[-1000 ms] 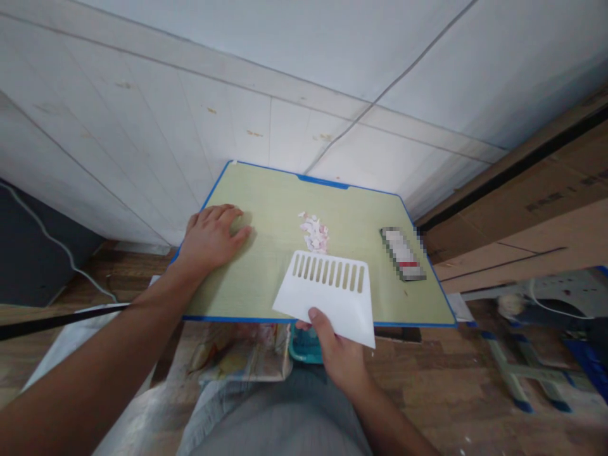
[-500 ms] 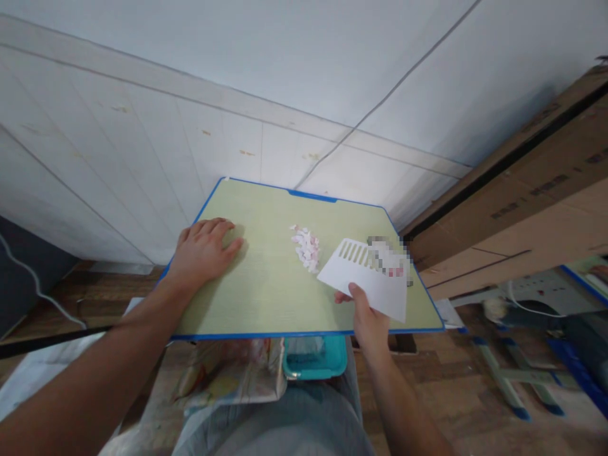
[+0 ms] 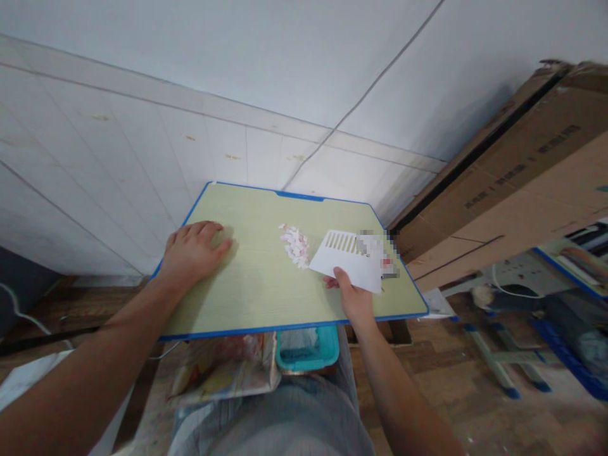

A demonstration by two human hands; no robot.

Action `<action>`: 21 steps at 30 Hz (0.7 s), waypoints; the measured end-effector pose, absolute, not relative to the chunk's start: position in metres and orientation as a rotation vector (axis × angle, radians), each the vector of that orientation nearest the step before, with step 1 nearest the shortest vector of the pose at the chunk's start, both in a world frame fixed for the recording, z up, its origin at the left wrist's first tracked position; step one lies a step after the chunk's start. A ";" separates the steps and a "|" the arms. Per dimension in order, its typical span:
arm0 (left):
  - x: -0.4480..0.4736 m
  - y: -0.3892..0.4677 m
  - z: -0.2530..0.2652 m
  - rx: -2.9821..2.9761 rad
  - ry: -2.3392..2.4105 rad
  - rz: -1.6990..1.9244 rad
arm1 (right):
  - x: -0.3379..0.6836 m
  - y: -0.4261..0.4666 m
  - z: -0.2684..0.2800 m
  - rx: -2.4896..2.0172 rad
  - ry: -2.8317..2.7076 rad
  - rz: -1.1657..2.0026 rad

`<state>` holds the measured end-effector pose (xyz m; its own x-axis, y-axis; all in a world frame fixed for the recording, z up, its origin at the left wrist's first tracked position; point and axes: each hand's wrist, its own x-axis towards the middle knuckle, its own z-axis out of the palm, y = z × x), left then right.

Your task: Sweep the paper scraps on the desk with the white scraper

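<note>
The right hand (image 3: 354, 297) clamps its fingers on a white slotted panel (image 3: 350, 262) beside pale scraps (image 3: 295, 246). The left hand (image 3: 192, 253) rests on the surface (image 3: 256, 297), fingers apart.

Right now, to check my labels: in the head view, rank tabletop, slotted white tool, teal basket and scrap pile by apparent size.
1. Tabletop
2. Slotted white tool and teal basket: too close to rank, both partly hidden
3. Scrap pile
</note>
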<state>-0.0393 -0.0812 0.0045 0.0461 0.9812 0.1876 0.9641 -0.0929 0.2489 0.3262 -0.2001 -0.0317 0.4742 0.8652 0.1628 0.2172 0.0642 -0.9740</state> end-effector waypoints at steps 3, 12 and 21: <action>-0.036 -0.073 0.015 2.172 2.119 0.383 | 0.326 -0.200 -0.033 -1.477 -0.996 0.638; -0.016 -0.034 0.021 2.078 2.224 0.608 | 0.310 -0.181 -0.024 -1.422 -1.022 0.698; -0.029 -0.023 0.007 2.051 2.186 0.646 | 0.276 -0.153 -0.016 -1.449 -1.205 0.654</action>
